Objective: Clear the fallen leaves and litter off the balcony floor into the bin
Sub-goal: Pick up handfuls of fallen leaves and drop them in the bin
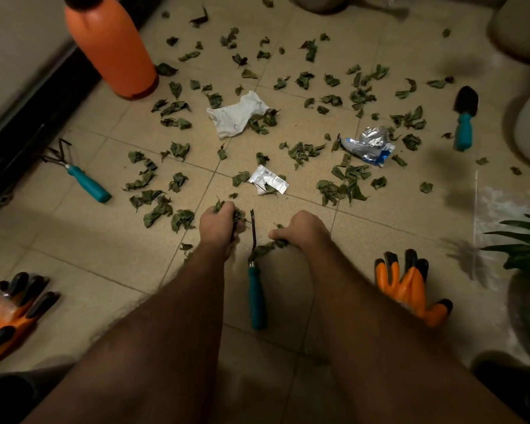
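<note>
Several dry green leaves (303, 151) lie scattered over the beige tiled balcony floor (104, 255). Among them lie a crumpled white paper (236, 116), a small white wrapper (270, 179) and a silver-blue foil packet (368, 145). My left hand (219, 223) grips a bunch of leaves just below the small wrapper. My right hand (300, 229) is curled around more leaves beside it. Between the two hands a teal-handled garden tool (256, 296) lies on the floor. No bin is in view.
An orange bottle (112, 47) stands at the upper left. A teal hand rake (84, 180) lies left, a teal trowel (465, 120) right. Orange-black gloves lie at the lower left (10, 313) and right (409, 284). Pots (527, 29) and a plant (527, 249) line the right side.
</note>
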Available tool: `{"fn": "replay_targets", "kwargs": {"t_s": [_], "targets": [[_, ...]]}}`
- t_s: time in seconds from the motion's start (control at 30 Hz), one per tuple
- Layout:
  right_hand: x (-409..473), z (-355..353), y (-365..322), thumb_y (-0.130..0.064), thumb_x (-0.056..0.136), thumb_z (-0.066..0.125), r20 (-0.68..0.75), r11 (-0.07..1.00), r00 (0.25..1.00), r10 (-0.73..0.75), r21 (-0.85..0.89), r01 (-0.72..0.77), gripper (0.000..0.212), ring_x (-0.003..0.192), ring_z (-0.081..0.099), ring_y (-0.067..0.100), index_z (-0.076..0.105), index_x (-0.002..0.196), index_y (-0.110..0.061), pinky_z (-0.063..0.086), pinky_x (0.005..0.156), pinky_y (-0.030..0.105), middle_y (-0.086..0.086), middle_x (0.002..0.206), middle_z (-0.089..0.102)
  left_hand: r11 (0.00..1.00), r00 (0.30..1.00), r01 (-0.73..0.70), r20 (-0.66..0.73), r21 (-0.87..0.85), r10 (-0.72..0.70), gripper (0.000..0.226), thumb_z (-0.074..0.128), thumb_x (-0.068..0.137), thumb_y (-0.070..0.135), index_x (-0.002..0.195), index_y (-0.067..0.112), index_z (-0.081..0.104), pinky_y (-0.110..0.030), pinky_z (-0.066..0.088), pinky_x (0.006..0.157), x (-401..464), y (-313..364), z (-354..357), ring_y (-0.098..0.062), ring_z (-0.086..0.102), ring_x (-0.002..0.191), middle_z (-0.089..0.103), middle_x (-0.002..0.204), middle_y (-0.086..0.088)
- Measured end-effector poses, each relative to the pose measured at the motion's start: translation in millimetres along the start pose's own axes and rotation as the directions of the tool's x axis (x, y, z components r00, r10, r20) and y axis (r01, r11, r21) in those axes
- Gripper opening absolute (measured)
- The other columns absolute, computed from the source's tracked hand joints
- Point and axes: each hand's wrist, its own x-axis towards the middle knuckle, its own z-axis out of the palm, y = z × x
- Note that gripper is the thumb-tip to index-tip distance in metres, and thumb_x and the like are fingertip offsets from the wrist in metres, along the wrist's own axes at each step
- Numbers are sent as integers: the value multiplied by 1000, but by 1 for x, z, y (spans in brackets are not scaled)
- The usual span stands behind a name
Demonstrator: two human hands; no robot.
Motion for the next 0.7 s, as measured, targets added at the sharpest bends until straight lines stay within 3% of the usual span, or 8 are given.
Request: {"fn": "replay_targets", "kwargs": {"t_s": [0.1, 0.2, 0.3, 0.43, 0.53, 0.6, 0.7], "targets": [[-6, -4, -4, -30, 87, 68, 35, 979, 999, -3, 202, -4, 18, 74, 58, 16, 62, 87, -13, 44, 60, 29, 7, 87, 66, 1000, 999, 3, 52, -20, -2, 18, 49, 99, 20, 110, 6, 52, -28, 40, 48, -7, -3, -6, -12, 52, 50, 59, 83, -12], [-14, -11, 1, -22, 91, 57, 116, 817, 993, -11, 573, -58, 17, 52, 50, 14, 65, 87, -8, 35, 46, 24, 9, 80, 66, 997, 997, 52, 57, -57, -49, 10, 48, 101, 19, 105, 11, 52, -32, 48, 57, -18, -4, -6, -15, 59, 58, 57, 76, -6], [-20, -21, 7, -21, 96, 54, 228, 665, 971, -70, 736, -125, 21, 49, 50, 12, 66, 96, -5, 33, 45, 25, 13, 82, 71, 996, 996, 70, 61, -63, -66, 10, 49, 101, 19, 103, 10, 54, -26, 47, 49, -23, -4, -9, -13, 55, 52, 56, 71, -6], [-22, -23, 10, -19, 97, 59, 250, 689, 963, -104, 716, -112, 13, 52, 53, 9, 66, 103, -11, 36, 45, 25, 19, 99, 74, 996, 998, 62, 30, -69, -60, 16, 48, 102, 20, 107, 7, 56, -24, 41, 46, -22, -4, -21, -10, 51, 46, 61, 73, -7], [-30, -21, 2, -16, 96, 57, 195, 792, 970, -143, 611, -6, 15, 55, 51, 9, 71, 100, -12, 36, 45, 23, 8, 89, 71, 989, 994, 46, -94, -139, -60, 8, 50, 101, 21, 103, 16, 56, -24, 37, 44, -16, 1, -32, -10, 47, 50, 58, 72, -2], [-31, -19, -5, -13, 94, 57, 116, 859, 966, -233, 489, 148, 18, 70, 57, 10, 75, 93, -12, 41, 58, 25, 2, 88, 69, 986, 988, 40, -142, -160, -63, 7, 49, 99, 19, 102, 17, 55, -24, 32, 40, -14, 5, -34, -10, 44, 48, 53, 68, 0], [-31, -10, -12, -12, 89, 62, 118, 908, 936, -332, 308, 283, 13, 91, 63, 15, 75, 87, -15, 50, 79, 31, 1, 93, 70, 990, 988, 22, -148, -142, -43, 6, 47, 97, 16, 99, 17, 53, -24, 30, 43, -17, 6, -31, -10, 40, 48, 49, 66, 1]]}}
